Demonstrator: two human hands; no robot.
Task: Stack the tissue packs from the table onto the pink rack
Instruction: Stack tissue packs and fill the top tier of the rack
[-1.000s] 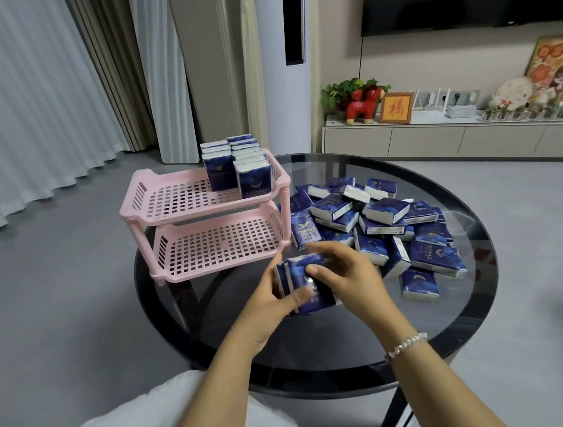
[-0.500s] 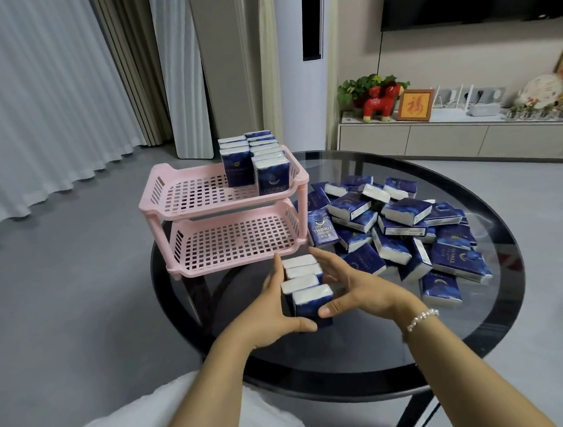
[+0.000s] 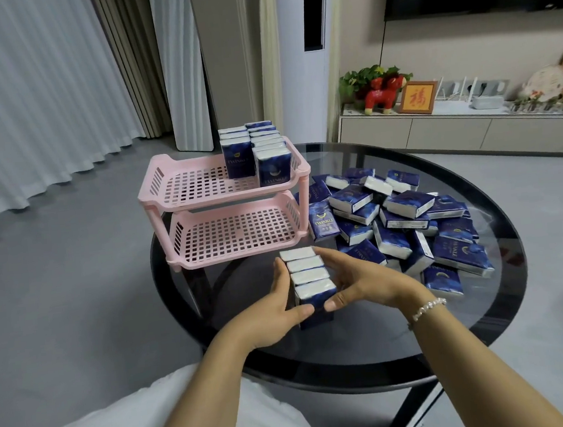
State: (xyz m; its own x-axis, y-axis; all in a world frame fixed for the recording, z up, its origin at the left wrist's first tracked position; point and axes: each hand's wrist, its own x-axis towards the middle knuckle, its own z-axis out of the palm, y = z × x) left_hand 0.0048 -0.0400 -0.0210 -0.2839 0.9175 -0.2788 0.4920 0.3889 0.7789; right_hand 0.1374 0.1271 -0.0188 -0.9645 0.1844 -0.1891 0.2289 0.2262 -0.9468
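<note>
Both hands hold a row of four upright navy tissue packs (image 3: 309, 279) between them on the round black glass table (image 3: 508, 298), the left hand (image 3: 276, 312) pressing one side and the right hand (image 3: 359, 283) the other, just in front of the pink rack (image 3: 182, 202). Two rows of packs (image 3: 255, 150) marked "TWINKLE" stand on the rack's top tier at its right end. A loose heap of packs (image 3: 408, 221) lies to the right of the rack, one standing pack also reading "TWINKLE".
</note>
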